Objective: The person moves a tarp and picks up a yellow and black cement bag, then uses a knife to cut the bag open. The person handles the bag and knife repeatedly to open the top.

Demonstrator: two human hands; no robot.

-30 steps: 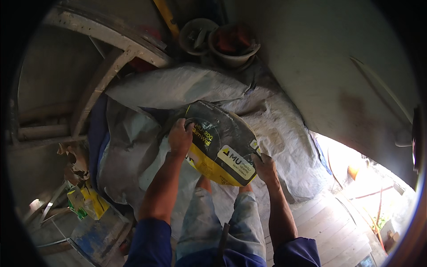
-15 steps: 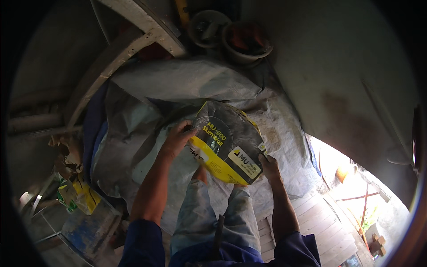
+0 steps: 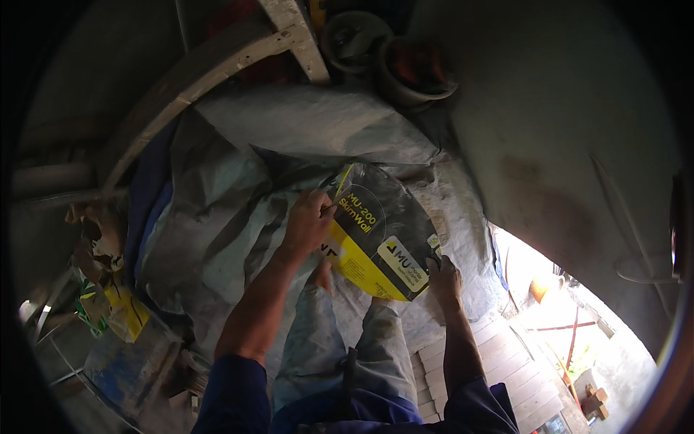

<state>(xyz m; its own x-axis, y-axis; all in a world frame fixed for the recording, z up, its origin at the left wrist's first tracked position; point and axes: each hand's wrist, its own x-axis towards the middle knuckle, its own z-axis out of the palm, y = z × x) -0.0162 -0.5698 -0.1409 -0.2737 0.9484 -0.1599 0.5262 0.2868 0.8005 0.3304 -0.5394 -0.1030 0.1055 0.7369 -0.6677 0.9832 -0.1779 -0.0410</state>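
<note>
in the head view we see a black and yellow sack (image 3: 379,242) lying tilted on a spread of grey woven sheeting (image 3: 217,239), with the person's knees in dusty grey trousers (image 3: 347,347) just below it. the left hand (image 3: 309,223) is clamped on the sack's upper left edge, fingers curled over it, and the right hand (image 3: 442,278) grips the lower right corner beside the pale label; the two hands are well apart, with the sack stretched between them. both forearms come up from blue sleeves at the lower edge. above the sack a fold of the grey sheeting bulges, and beyond it, near the top, stand two round buckets (image 3: 390,50) just beside each other. a pale wooden frame (image 3: 217,79) curves across the upper left. at the far left lie torn cardboard (image 3: 94,239) and yellow and blue wrappers (image 3: 126,318). sunlit pale planks (image 3: 499,354) show at the lower right.
</note>
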